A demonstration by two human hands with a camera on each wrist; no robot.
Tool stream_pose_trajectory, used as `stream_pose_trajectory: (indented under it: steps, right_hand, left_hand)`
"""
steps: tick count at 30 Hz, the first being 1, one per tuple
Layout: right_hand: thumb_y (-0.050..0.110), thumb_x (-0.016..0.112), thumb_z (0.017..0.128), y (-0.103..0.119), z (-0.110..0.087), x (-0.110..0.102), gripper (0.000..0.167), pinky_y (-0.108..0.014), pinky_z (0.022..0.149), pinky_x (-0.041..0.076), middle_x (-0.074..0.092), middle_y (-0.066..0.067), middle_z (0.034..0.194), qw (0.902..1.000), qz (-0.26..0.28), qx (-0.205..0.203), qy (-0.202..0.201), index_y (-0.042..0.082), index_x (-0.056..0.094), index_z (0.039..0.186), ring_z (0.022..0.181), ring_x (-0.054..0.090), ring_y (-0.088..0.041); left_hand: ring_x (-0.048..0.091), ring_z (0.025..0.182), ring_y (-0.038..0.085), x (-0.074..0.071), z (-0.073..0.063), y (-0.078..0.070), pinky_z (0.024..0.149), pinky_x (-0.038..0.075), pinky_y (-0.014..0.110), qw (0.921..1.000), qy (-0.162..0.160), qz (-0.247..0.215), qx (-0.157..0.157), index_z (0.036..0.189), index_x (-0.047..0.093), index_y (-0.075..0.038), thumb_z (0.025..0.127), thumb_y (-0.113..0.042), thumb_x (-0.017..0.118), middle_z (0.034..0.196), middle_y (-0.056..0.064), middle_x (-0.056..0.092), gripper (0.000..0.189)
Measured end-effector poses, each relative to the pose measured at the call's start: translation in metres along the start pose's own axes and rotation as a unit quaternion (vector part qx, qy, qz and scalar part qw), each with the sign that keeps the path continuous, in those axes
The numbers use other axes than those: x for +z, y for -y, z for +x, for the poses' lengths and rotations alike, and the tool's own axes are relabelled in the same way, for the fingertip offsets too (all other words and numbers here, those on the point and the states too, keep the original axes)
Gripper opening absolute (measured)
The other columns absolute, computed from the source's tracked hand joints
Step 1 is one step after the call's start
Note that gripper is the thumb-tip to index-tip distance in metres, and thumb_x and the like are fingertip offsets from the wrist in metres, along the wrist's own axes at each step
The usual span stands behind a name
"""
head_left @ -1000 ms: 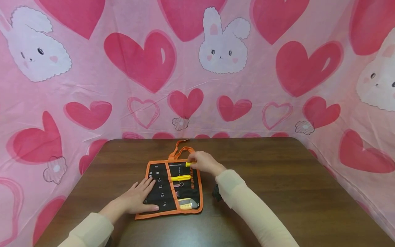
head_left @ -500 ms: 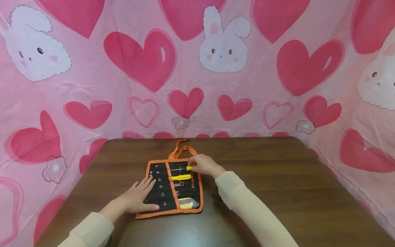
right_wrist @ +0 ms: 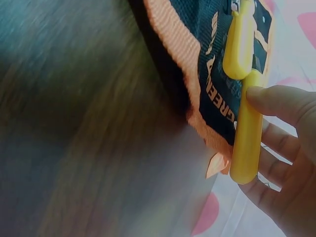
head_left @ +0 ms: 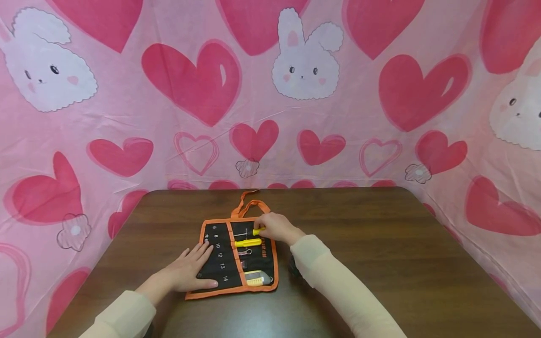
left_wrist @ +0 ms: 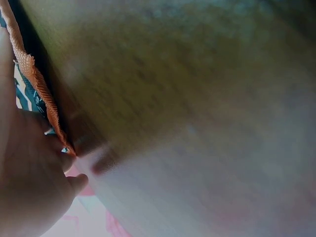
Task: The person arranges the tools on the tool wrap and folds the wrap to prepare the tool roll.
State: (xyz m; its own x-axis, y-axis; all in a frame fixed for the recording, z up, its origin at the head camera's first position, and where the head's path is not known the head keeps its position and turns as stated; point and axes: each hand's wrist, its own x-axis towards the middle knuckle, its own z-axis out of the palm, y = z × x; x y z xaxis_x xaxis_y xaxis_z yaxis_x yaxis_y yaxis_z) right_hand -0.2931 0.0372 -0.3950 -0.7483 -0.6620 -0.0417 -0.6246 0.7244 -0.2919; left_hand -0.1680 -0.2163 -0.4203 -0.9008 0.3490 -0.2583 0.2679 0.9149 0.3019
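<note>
A black tool pouch (head_left: 232, 263) with orange edging lies flat on the table, numbers printed on its left half. My left hand (head_left: 190, 272) rests on that half with fingers spread. At the pouch's far right, my right hand (head_left: 278, 226) pinches the yellow handle of a screwdriver (head_left: 257, 231); its thin shaft points left to the orange pocket strip. The right wrist view shows the thumb on this screwdriver (right_wrist: 248, 136), fingers behind it. Beside it a second yellow-handled tool (head_left: 249, 243) sits in a pocket. Nearer lie a small wrench (head_left: 246, 252) and a utility knife (head_left: 255, 279), partly pocketed.
Orange ties (head_left: 242, 206) trail from the pouch's far edge onto the brown wooden table (head_left: 359, 244). A pink cloth (head_left: 262, 108) with hearts and rabbits hangs behind the table and along its sides.
My right hand has brought the screwdriver a little nearer, then left toward the pocket strip, and less of its shaft shows. The left hand stays in place.
</note>
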Motion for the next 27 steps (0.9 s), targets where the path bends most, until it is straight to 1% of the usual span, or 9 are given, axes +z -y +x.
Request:
stream_pose_trajectory:
  steps: [7,10,16,23,27]
  right_hand:
    - [0.018,0.068,0.084,0.005,0.004,0.004,0.006,-0.024,0.072,0.047,0.061,0.009,0.083,0.9996,-0.015,-0.021,-0.008,0.018,0.069,0.090,0.070,0.051,-0.009]
    - [0.018,0.069,0.084,0.009,0.005,0.005,0.006,-0.024,0.071,0.046,0.060,0.009,0.083,0.9995,-0.020,-0.022,-0.012,0.018,0.069,0.090,0.071,0.051,-0.009]
    - [0.019,0.068,0.085,0.016,0.008,0.008,0.009,-0.024,0.075,0.047,0.063,0.009,0.088,0.9995,-0.028,-0.014,-0.009,0.019,0.070,0.094,0.073,0.052,-0.007]
    - [0.020,0.069,0.084,0.020,0.012,0.011,0.009,-0.025,0.075,0.047,0.063,0.008,0.090,0.9979,-0.051,-0.035,-0.019,0.019,0.070,0.093,0.075,0.052,-0.007]
    - [0.020,0.069,0.084,0.022,0.014,0.013,0.012,-0.026,0.077,0.047,0.064,0.009,0.093,0.9973,-0.055,-0.043,-0.023,0.019,0.070,0.096,0.078,0.054,-0.007]
  left_hand:
    - [0.014,0.135,0.036,-0.001,0.001,-0.001,0.104,0.010,0.058,1.0000,0.004,0.001,-0.003,0.145,0.025,-0.003,0.073,-0.069,0.056,0.149,0.018,0.018,0.102]
    - [0.014,0.135,0.036,0.000,0.001,-0.001,0.104,0.010,0.058,1.0000,0.004,0.002,-0.005,0.145,0.025,-0.003,0.073,-0.070,0.056,0.149,0.018,0.018,0.103]
    - [0.014,0.135,0.036,0.001,0.001,0.000,0.104,0.010,0.058,1.0000,0.004,0.003,-0.004,0.144,0.025,-0.003,0.073,-0.070,0.055,0.149,0.018,0.018,0.102]
    - [0.015,0.135,0.036,0.001,0.001,0.000,0.104,0.011,0.058,1.0000,0.004,0.008,-0.001,0.144,0.026,-0.002,0.074,-0.070,0.055,0.149,0.019,0.019,0.102]
    - [0.015,0.135,0.036,0.000,0.001,-0.001,0.104,0.011,0.058,1.0000,0.005,0.007,-0.001,0.144,0.026,-0.002,0.074,-0.070,0.055,0.149,0.019,0.019,0.102]
